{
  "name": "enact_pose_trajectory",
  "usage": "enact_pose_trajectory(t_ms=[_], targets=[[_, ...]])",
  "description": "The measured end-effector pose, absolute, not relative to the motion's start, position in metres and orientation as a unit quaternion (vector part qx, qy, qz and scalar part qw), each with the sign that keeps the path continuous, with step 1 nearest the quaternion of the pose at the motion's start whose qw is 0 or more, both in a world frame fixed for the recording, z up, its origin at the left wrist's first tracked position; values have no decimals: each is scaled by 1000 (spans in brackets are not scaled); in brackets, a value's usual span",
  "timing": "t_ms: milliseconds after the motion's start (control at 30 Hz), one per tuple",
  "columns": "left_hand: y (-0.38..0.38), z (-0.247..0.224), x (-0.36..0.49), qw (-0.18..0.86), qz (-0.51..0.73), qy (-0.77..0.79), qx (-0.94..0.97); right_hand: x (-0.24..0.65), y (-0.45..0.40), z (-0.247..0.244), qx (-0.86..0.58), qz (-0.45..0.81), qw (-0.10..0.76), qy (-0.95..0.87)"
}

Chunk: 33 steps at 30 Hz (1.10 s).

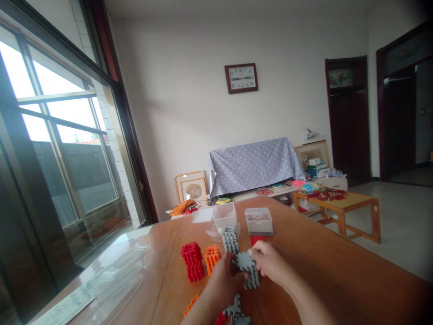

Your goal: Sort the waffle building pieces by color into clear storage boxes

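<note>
A grey piece [245, 260] is lying between my hands.
My right hand [269, 262] is pinching its right edge; my left hand [222, 280] is clasping the grey stack [252, 280] beneath from the left.

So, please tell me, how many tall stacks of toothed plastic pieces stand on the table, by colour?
Red toothed plastic stack: 1
Orange toothed plastic stack: 1
Grey toothed plastic stacks: 2
Total: 4
I left out the half-hidden red plastic beside the right hand and the loose pieces nearest the person.
</note>
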State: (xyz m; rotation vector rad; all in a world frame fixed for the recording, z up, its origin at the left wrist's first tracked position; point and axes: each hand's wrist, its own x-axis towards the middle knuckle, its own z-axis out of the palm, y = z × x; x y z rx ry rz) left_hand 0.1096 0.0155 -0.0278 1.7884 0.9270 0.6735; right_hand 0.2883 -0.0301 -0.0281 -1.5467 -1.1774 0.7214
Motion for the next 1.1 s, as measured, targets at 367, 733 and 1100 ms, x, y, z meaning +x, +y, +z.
enact_pose_trajectory(t_ms=[367, 733, 1100], targets=[[22, -25, 95, 453, 281, 376, 758, 295, -39, -13, -653, 240, 533, -481], [-14, 5, 34, 230, 175, 420, 860, 271, -67, 16, -492, 330, 565, -574], [-22, -14, 45, 131, 86, 433, 888, 247, -70, 17, -480, 389, 508, -600]])
